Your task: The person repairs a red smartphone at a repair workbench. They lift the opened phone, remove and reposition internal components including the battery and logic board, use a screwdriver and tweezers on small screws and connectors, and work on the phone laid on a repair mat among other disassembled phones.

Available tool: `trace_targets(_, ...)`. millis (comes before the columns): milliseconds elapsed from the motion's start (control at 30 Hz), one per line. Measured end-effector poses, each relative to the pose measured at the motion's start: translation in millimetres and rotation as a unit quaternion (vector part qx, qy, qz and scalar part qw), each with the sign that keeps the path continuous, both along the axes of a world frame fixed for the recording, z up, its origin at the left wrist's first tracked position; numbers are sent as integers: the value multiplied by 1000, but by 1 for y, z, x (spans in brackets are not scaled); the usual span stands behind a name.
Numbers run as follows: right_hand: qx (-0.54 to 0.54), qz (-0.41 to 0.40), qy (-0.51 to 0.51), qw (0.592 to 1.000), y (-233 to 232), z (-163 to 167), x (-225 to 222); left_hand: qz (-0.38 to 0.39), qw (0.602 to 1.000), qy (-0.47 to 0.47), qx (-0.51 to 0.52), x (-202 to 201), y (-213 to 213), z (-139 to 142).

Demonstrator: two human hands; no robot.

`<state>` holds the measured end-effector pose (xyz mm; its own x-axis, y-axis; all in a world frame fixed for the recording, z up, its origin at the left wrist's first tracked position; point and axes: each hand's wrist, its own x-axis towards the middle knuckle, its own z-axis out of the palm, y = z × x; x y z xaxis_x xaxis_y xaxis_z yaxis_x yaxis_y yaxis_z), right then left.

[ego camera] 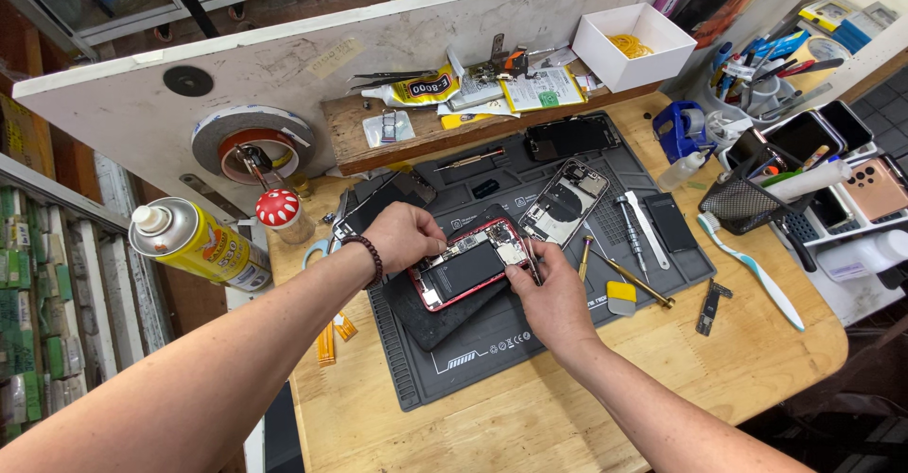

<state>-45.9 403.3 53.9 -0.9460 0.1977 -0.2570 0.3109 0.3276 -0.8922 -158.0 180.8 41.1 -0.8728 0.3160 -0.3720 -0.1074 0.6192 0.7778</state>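
With my left hand (405,235) pinning the opened red phone (470,262) mid-mat and right-hand fingers (532,263) pinching tweezers (531,257) at its three-o'clock edge, I risk tearing a flex cable.

Both bare forearms are reaching in from the lower edge, converging toward the centre. The left hand (405,236), a dark bead bracelet (369,257) circling its wrist, is lying knuckles-up with fingers curled, pointing toward 3 o'clock. The right hand (551,295) is angling toward 11 o'clock, its fingertips (523,263) pinching together.
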Motion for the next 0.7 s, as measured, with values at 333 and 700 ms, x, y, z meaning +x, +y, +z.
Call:
trace_targets(333, -23, 10, 20, 999, 4, -9, -1, -5, 995, -95, -1, -16, 3, 3)
trace_targets(700, 0, 8, -11, 1000, 4, 2, 2, -18, 994, -90, -61, -20, 13, 14)
